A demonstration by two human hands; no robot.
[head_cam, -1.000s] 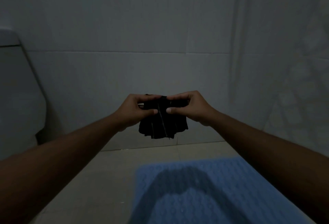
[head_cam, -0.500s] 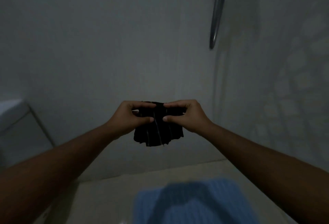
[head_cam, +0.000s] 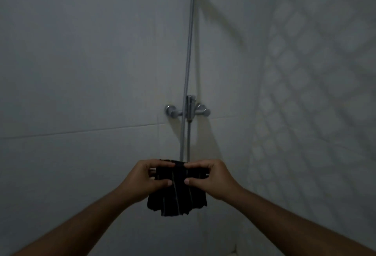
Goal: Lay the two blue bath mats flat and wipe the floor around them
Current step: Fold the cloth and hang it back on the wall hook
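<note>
A small dark cloth (head_cam: 177, 196) with thin pale stripes hangs in front of me at chest height. My left hand (head_cam: 142, 180) pinches its top left edge between thumb and fingers. My right hand (head_cam: 213, 178) pinches the top right edge the same way, and the two thumbs nearly meet at the middle. The cloth's lower part hangs loose in folds. No blue bath mat is in view at this moment, and the floor is almost wholly out of frame.
A chrome shower mixer (head_cam: 188, 110) is fixed to the tiled wall straight ahead, with a hose (head_cam: 188, 56) running up from it. A patterned wall (head_cam: 317, 93) stands close on the right. A corner of floor (head_cam: 234, 252) shows at the bottom.
The view has tilted up: the blue mat, the floor and the toilet at left have dropped out of sight, and the shower mixer has come into view. Both hands keep their hold on the cloth.
</note>
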